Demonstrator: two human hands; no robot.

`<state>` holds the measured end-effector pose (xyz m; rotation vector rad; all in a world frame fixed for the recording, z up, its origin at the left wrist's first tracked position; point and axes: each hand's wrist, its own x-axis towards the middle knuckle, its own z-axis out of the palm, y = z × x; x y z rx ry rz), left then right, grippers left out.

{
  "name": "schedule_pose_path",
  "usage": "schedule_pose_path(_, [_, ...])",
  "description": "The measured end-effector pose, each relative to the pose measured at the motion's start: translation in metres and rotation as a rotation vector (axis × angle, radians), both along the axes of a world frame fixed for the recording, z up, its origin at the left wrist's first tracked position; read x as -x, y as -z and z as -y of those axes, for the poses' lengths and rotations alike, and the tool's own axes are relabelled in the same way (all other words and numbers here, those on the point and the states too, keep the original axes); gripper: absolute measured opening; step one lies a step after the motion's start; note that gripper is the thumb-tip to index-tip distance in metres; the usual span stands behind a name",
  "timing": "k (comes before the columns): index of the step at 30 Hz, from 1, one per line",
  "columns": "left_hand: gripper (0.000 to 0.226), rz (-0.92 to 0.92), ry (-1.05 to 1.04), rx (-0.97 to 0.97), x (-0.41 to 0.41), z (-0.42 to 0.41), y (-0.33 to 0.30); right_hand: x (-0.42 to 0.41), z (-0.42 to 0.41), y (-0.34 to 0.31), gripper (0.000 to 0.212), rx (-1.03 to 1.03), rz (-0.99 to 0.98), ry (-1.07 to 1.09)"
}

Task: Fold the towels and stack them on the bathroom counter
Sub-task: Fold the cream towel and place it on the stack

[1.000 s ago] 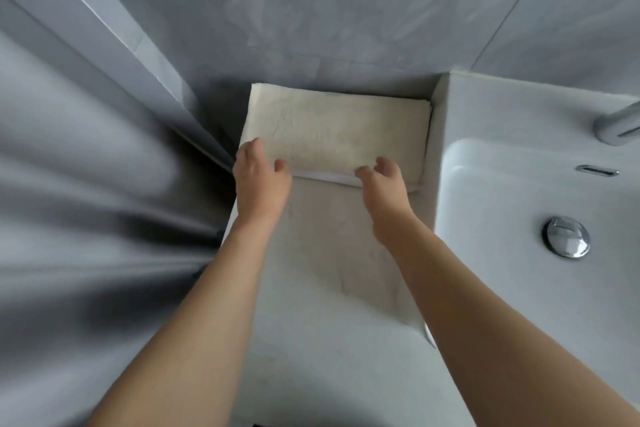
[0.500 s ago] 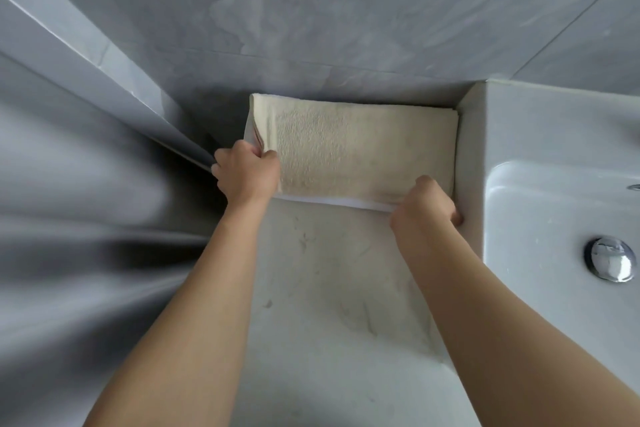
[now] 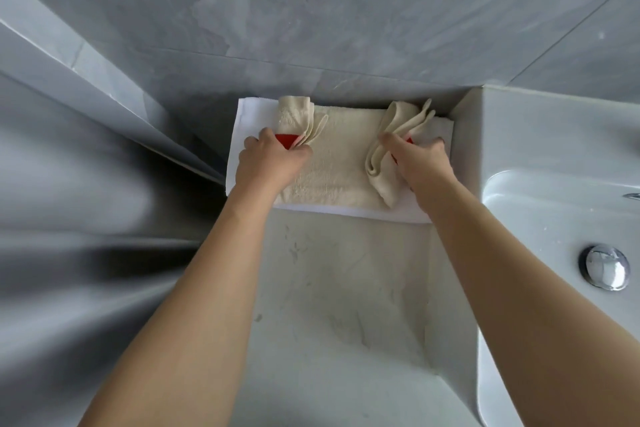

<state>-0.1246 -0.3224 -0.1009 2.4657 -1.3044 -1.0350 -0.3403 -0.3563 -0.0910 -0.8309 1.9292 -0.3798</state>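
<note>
A cream towel (image 3: 341,163) lies folded on top of a white towel (image 3: 244,135) at the back of the pale counter (image 3: 346,305), against the grey wall. My left hand (image 3: 270,163) grips the cream towel's bunched left end, with a bit of red showing at the fingers. My right hand (image 3: 420,161) grips the bunched right end, whose layers stick up and hang down beside the thumb. A sliver of red shows there too. What the red thing is cannot be told.
A white sink (image 3: 554,211) with a chrome drain plug (image 3: 606,267) adjoins the counter on the right. Its raised side wall (image 3: 465,149) stands right next to the towels. A grey angled ledge (image 3: 104,87) runs along the left. The grey tiled wall (image 3: 346,17) closes the back.
Both hands moved from the stack's front edge onto the cream towel and bunched up its two ends. The white towel beneath now shows on the left and front.
</note>
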Motion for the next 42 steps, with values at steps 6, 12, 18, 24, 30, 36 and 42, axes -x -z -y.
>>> schedule_pose_path(6, [0.057,0.251,0.048,0.153,0.022,-0.003,0.015,-0.017,0.012,0.020,0.105,-0.043,-0.363,-0.400])
schedule_pose_path(12, [0.025,0.256,-0.013,0.314,0.009,-0.005,0.015,-0.011,0.012,0.022,0.057,0.082,-0.454,-0.457])
schedule_pose_path(18, [0.017,0.121,-0.024,0.331,0.006,-0.006,0.014,0.000,0.008,0.009,0.036,0.169,-0.396,-0.339])
schedule_pose_path(24, [0.015,-0.651,-0.417,0.347,0.003,-0.025,-0.032,0.001,-0.022,-0.033,0.034,0.394,-0.273,-0.297])
schedule_pose_path(30, [0.027,-1.318,-0.590,0.307,0.033,-0.089,-0.071,0.018,-0.091,-0.073,0.014,0.478,-0.182,-0.197])
schedule_pose_path(36, [0.030,-1.259,-0.417,0.212,0.104,-0.138,-0.097,0.093,-0.154,-0.094,0.030,0.495,-0.262,-0.213])
schedule_pose_path(42, [0.024,-1.149,-0.265,0.211,0.203,-0.167,-0.126,0.189,-0.197,-0.113,0.037,0.533,-0.273,-0.158])
